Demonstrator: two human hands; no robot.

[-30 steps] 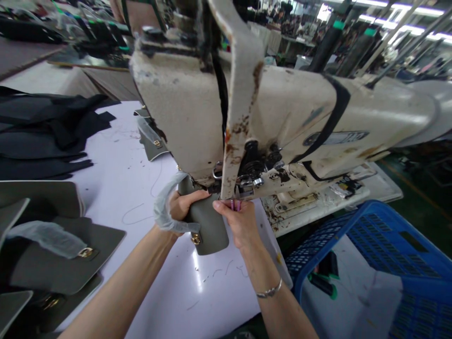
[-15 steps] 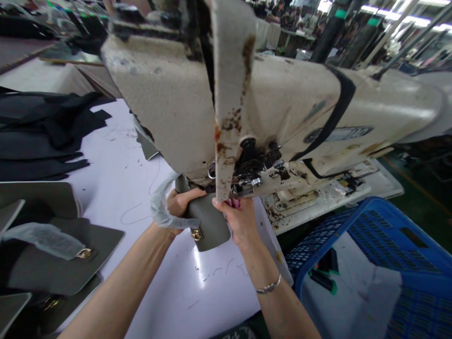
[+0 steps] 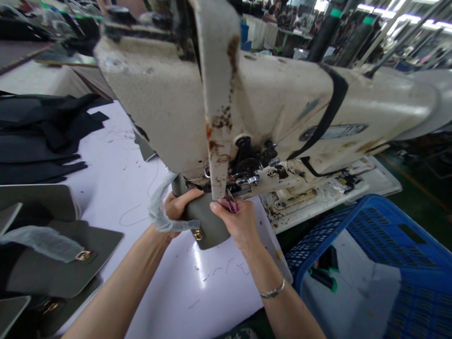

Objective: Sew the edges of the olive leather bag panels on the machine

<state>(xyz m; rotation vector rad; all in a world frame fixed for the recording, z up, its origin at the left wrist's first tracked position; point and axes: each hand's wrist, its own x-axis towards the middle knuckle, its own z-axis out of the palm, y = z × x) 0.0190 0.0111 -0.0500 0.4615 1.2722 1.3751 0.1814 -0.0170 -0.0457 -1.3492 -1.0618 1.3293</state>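
My left hand (image 3: pixel 176 207) grips a grey-green bag panel (image 3: pixel 213 226) at its left side, fingers through the loop of its plastic-wrapped handle (image 3: pixel 156 207). A gold ring fitting (image 3: pixel 198 234) joins that handle to the panel. The panel lies under the head of a sewing machine (image 3: pixel 165 108), whose needle area is hidden from me. In my right hand (image 3: pixel 243 223) is a pair of pink-handled thread snips (image 3: pixel 231 202), blades pointing up beside the presser area. My right thumb and fingertips are at the panel's upper right edge.
Similar panels with wrapped handles (image 3: pixel 45 242) are piled at the left, below dark fabric pieces (image 3: pixel 38 136). A blue plastic basket (image 3: pixel 369 207) holding thread spools (image 3: pixel 324 278) stands at the right. Loose threads lie on the white tabletop (image 3: pixel 169 292).
My right hand has turned and the snips now show more, blades tilted upward. My left hand and the panel have hardly moved. The view has shifted slightly.
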